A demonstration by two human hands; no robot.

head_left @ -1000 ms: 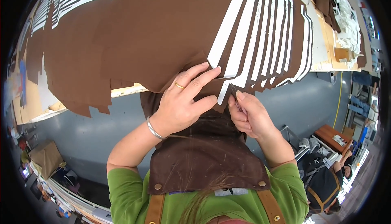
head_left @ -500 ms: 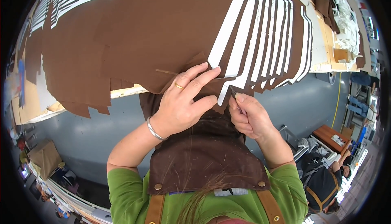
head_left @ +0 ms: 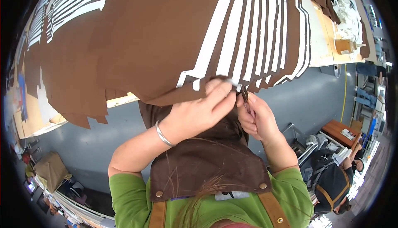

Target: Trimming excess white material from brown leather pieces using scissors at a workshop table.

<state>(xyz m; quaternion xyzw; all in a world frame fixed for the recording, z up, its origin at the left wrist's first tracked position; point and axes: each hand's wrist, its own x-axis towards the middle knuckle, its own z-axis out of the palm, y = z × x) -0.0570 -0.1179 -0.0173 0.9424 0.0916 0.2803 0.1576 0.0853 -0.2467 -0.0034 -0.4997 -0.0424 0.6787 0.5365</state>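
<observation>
A large sheet of brown fabric (head_left: 137,41) with white strips lies over the table and hangs past its near edge. My left hand (head_left: 199,112) is closed on the near edge of this fabric; its fingertips are smeared by motion. Small dark-bladed snips (head_left: 244,95) are held in my right hand (head_left: 260,118), closed round their handles. The blades point away from me, just right of my left fingertips and close to the lower ends of the white strips (head_left: 228,53). Whether the blades touch the fabric I cannot tell.
More white strips (head_left: 76,10) lie at the far left of the fabric. Brown and white scraps (head_left: 348,16) are heaped at the far right of the table. Behind on the right stand a metal-framed cart (head_left: 296,138) and a person with a dark backpack (head_left: 329,182).
My left hand has moved from lying spread on the strips to gripping the fabric edge, which is now lifted and bunched. The snips stay in my right hand, their blades now beside my left fingertips.
</observation>
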